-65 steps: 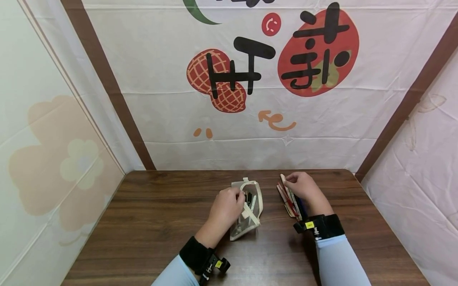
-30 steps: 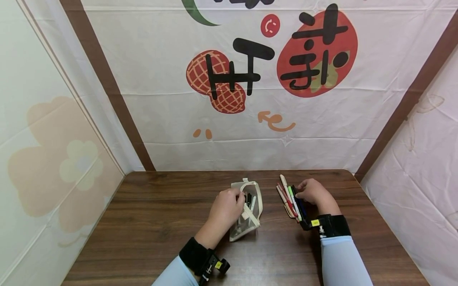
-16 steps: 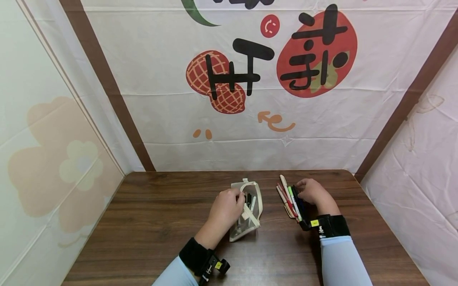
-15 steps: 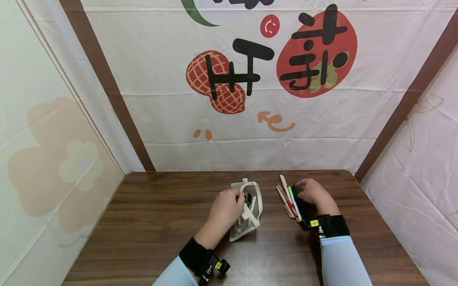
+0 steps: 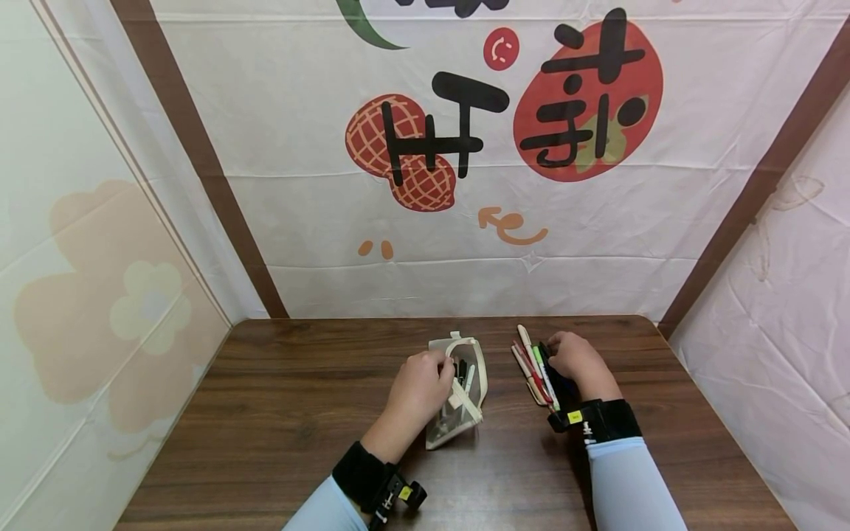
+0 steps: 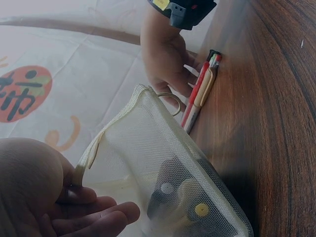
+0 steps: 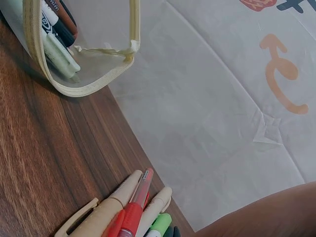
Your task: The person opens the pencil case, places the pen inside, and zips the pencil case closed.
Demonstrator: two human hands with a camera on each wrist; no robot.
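A cream mesh pencil case (image 5: pixel 443 429) stands unzipped on the table, with several pens and markers (image 7: pixel 59 54) inside. My left hand (image 5: pixel 420 383) pinches its zip edge between thumb and fingers. To the case's right lies a row of pens: a beige pen (image 7: pixel 106 212), a red pen (image 7: pixel 132 215), a white pen (image 5: pixel 524 337) and a green-tipped marker (image 5: pixel 539 358), with dark pens (image 5: pixel 546 352) at the right end. Bent fingers of my right hand (image 5: pixel 581 365) are at those dark pens. Whether they grip one is hidden.
The brown wooden table (image 5: pixel 299 413) ends at a white printed curtain (image 5: pixel 319 206) close behind the pens and case. Fabric walls flank both sides. A ring (image 6: pixel 172 103) hangs from the case's end on the pens' side.
My right hand moved from above the white pen to the dark pens at the row's right side, then shifted slightly left. The pens' tops edged left too. My left hand kept its place.
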